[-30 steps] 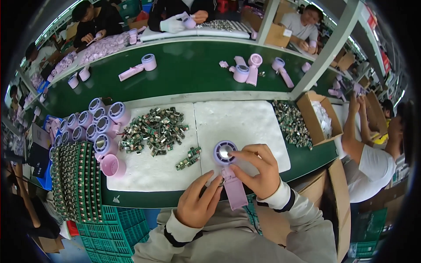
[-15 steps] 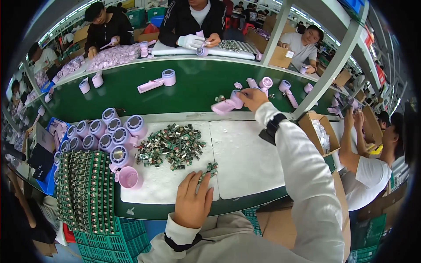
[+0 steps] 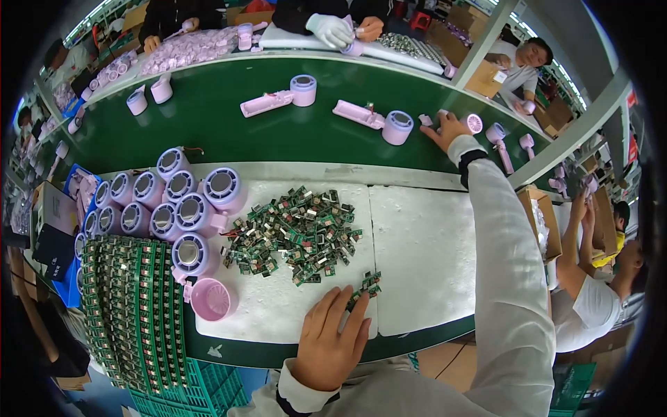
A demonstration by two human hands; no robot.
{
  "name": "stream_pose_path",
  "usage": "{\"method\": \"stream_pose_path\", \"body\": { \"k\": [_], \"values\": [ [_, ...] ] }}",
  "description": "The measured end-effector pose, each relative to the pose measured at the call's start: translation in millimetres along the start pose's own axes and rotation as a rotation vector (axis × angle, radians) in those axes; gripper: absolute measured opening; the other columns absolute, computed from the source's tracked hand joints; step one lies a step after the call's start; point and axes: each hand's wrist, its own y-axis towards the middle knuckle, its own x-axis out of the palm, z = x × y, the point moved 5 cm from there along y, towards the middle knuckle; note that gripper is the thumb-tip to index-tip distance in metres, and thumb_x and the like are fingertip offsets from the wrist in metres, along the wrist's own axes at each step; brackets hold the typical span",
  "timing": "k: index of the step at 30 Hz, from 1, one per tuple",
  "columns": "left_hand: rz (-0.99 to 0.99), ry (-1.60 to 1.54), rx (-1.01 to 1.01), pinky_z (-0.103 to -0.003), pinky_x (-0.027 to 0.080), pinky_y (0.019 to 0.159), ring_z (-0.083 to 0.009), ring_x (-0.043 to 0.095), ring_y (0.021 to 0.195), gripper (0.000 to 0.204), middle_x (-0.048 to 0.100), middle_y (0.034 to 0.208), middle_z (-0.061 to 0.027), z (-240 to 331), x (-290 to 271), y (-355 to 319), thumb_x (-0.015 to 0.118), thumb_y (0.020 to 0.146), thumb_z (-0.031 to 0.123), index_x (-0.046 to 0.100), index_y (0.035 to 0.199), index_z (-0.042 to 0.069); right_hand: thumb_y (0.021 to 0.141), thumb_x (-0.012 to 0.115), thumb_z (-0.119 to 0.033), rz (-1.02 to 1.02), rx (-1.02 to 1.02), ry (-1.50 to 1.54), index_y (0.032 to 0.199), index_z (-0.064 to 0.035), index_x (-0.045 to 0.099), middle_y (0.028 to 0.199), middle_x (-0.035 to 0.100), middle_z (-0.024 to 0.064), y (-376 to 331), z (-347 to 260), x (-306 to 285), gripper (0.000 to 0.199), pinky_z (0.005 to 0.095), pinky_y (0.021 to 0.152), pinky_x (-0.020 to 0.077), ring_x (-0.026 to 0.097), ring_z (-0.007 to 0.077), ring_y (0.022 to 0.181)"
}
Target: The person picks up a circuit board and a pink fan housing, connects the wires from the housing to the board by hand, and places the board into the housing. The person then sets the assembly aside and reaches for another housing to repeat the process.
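My left hand [image 3: 330, 340] rests on the white foam mat, fingers stretched out and slightly spread, its fingertips beside a few small green circuit boards [image 3: 366, 286]. On the green belt my right hand [image 3: 448, 132] reaches forward, thumb apart from the fingers, over the handle of a pink handheld fan [image 3: 474, 124] that it partly hides. A small pink piece [image 3: 425, 120] lies by its thumb. Left of that hand is a pink fan with a lilac ring [image 3: 398, 128], its handle [image 3: 358, 113] lying open with a bit of board showing. Behind my left hand spreads a heap of circuit boards [image 3: 299, 236].
Several lilac-ringed fan heads [image 3: 194, 213] crowd the left, beside a pink cup-shaped housing [image 3: 214, 299] and stacked board panels [image 3: 132, 313]. Another fan [image 3: 303, 90] lies farther along the belt. A post [image 3: 486, 45] and a cardboard box [image 3: 540, 219] stand right; co-workers sit beyond.
My right hand has let go of the fan it held, leaving it on the belt, and moved right toward another fan. My left hand remains by the small boards. The view has shifted.
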Motion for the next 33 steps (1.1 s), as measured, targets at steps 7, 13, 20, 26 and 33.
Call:
{"method": "stream_pose_path", "body": {
  "k": [7, 13, 20, 26, 33],
  "values": [
    [-0.026, -0.045, -0.048, -0.044, 0.050, 0.099, -0.0323, 0.058, 0.124, 0.041, 0.063, 0.132, -0.0126, 6.9, 0.3, 6.2, 0.076, 0.087, 0.014, 0.070, 0.127, 0.009, 0.103, 0.048, -0.056, -0.185, -0.017, 0.001, 0.122, -0.0079, 0.070, 0.123, 0.070, 0.0238, 49.6, 32.8, 27.8, 0.056, 0.0524, 0.098, 0.0544, 0.068, 0.0450, 0.112],
    [-0.005, -0.081, -0.055, -0.044, 0.050, 0.099, -0.0326, 0.059, 0.122, 0.041, 0.063, 0.132, -0.0115, 1.9, 0.4, 4.8, 0.076, 0.085, 0.014, 0.071, 0.125, 0.009, 0.105, 0.048, -0.047, -0.080, 0.054, -0.063, 0.115, -0.0055, 0.072, 0.116, 0.072, 0.0248, 43.8, 53.2, 46.8, 0.049, 0.0526, 0.095, 0.0544, 0.069, 0.0449, 0.108],
    [0.089, -0.108, 0.020, -0.044, 0.049, 0.101, -0.0334, 0.058, 0.122, 0.046, 0.061, 0.132, -0.0119, -0.3, 5.4, 1.1, 0.075, 0.085, 0.014, 0.067, 0.131, 0.009, 0.106, 0.048, -0.042, 0.179, 0.083, 0.151, 0.118, -0.0056, 0.071, 0.108, 0.073, 0.0255, 7.0, 91.6, 19.3, 0.045, 0.0518, 0.090, 0.0545, 0.070, 0.0449, 0.102],
    [0.155, -0.115, 0.103, -0.046, 0.049, 0.102, -0.0348, 0.058, 0.121, 0.050, 0.059, 0.133, -0.0145, 0.9, 1.9, -0.1, 0.075, 0.085, 0.012, 0.064, 0.133, 0.008, 0.104, 0.052, -0.049, 0.357, -0.142, 0.292, 0.119, -0.0064, 0.072, 0.104, 0.074, 0.0236, 2.4, 75.5, -83.5, 0.049, 0.0490, 0.087, 0.0548, 0.071, 0.0433, 0.100],
    [0.289, -0.571, -0.060, -0.042, 0.048, 0.106, -0.0330, 0.059, 0.123, 0.065, 0.056, 0.138, -0.0174, -11.7, -22.1, -12.2, 0.079, 0.087, 0.006, 0.052, 0.146, 0.008, 0.106, 0.054, -0.019, 0.206, -0.715, 0.810, 0.110, 0.0019, 0.067, 0.092, 0.067, 0.0159, -162.2, -165.6, -221.6, 0.025, 0.0356, 0.076, 0.0514, 0.064, 0.0310, 0.081]
  ]
}}
